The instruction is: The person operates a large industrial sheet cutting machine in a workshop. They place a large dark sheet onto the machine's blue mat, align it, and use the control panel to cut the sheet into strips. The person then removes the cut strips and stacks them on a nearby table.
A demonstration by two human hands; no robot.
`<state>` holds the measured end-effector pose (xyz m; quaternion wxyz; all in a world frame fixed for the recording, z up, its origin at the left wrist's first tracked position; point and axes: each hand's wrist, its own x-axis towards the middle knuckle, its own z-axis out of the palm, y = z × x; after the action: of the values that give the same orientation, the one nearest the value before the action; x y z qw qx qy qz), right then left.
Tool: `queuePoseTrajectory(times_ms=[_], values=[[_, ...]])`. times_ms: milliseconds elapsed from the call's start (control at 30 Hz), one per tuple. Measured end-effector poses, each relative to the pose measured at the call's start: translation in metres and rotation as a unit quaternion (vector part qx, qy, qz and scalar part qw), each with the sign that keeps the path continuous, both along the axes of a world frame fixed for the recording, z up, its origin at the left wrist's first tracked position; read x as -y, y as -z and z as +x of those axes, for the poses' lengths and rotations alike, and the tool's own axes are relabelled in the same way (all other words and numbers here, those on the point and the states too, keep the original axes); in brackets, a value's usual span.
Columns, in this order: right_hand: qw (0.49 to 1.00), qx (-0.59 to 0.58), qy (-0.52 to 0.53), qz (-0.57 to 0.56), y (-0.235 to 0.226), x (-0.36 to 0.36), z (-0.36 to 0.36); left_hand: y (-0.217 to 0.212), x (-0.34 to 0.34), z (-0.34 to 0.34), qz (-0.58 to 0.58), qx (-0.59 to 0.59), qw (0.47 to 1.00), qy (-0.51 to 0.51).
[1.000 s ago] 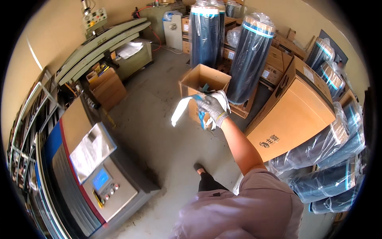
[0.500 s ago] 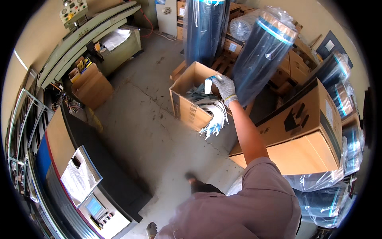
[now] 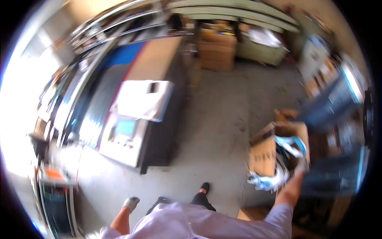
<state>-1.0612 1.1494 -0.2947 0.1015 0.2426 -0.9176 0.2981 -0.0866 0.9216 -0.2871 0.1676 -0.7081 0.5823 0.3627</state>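
The picture is smeared by motion. My right hand (image 3: 301,166), in a pale glove, reaches out to the rim of an open cardboard box (image 3: 263,153) at the right. White and blue plastic scraps (image 3: 274,179) fill the box and spill over its near edge, right by the hand. The blur hides whether the fingers grip any of them. My left hand (image 3: 131,203), also gloved, hangs low beside my body with nothing in it. My black shoe (image 3: 205,186) stands on the grey concrete floor (image 3: 215,119).
A long machine (image 3: 131,115) with a small screen panel and white sheets on top stands at the left. Cardboard boxes (image 3: 217,53) and a green bench (image 3: 262,44) are at the back. Dark wrapped rolls (image 3: 330,107) stand at the right.
The view has swung left, so the box and rolls now sit at the right edge. My right hand has dropped from above the box to its rim.
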Motion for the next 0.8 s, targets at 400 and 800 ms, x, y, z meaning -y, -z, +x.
queuePoseTrajectory(times_ms=[400, 800], values=[[0.969, 0.210, 0.115, 0.053, 0.207, 0.126, 0.386, 0.020, -0.106, 0.047, 0.056, 0.022, 0.978, -0.201], [0.812, 0.212, -0.471, 0.270, 0.116, 0.310, 0.807, 0.042, -0.269, 0.251, -0.009, 0.126, 0.907, -0.402]])
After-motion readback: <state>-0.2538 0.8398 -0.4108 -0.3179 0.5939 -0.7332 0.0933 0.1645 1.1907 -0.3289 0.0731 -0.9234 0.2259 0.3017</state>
